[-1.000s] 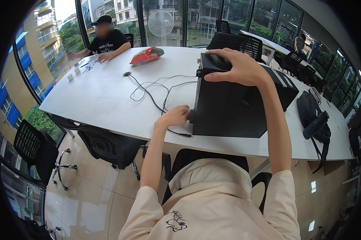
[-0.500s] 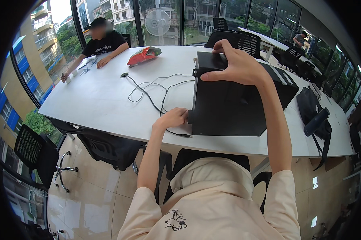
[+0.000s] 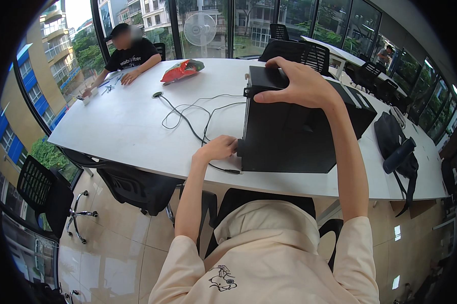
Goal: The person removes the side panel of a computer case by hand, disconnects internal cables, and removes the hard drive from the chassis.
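Observation:
A black desktop computer case (image 3: 289, 137) rests on the white table in front of me. My right hand (image 3: 302, 83) grips its far left part, thumb pressed against the near side panel and fingers curled over the top. Low at the case's left end, a black plug (image 3: 240, 147) juts out. My left hand (image 3: 219, 148) is closed round it, though its fingertips are partly hidden. Beside that hand, a black cable (image 3: 188, 125) runs across the table, and a loose cable end (image 3: 232, 171) lies near the front edge.
A red bag (image 3: 180, 72) lies toward the far side of the table. At the far left, a co-worker (image 3: 132, 55) sits with small items. A black backpack (image 3: 388, 134) and dark bottle (image 3: 399, 154) are on the right. Chairs (image 3: 132, 187) stand along the near edge.
Both my hands keep their places on the case and plug. The co-worker's arm has drawn in slightly, and a distant person at the upper right has changed posture.

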Available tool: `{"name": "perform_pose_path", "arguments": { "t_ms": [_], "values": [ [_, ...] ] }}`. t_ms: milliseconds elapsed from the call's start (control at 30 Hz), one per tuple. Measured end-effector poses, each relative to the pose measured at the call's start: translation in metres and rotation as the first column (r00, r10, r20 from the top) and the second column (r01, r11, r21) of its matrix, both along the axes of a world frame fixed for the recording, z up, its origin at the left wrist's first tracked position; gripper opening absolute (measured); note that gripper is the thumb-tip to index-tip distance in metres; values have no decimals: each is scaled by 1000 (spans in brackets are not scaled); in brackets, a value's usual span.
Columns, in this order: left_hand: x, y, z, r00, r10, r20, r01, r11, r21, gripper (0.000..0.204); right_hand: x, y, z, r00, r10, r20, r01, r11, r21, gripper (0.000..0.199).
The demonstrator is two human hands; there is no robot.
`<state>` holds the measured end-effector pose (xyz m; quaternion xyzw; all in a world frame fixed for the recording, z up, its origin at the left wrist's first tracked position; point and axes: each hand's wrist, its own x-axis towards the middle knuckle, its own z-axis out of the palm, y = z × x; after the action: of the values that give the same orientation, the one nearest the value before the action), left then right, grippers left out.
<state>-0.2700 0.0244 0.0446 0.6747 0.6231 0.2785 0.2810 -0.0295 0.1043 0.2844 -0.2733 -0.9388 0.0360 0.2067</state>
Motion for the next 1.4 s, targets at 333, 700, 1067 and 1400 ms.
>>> {"name": "perform_pose_path", "arguments": {
  "t_ms": [333,700,1067,1400],
  "values": [
    [-2,2,0,1000,-13,20,13,1000,3,40,1,5,-6,1000,9,-27,-5,992,129,106],
    [-4,0,-14,998,36,-58,-24,982,187,39,-1,3,-4,1000,16,-9,-15,996,91,105],
    [3,-2,-10,996,93,-13,-91,988,127,39,0,6,-6,999,39,-36,-35,993,115,110],
    [2,1,-15,964,163,-211,-104,959,264,37,0,8,-7,997,39,-60,-29,987,158,111]
  ]
}}
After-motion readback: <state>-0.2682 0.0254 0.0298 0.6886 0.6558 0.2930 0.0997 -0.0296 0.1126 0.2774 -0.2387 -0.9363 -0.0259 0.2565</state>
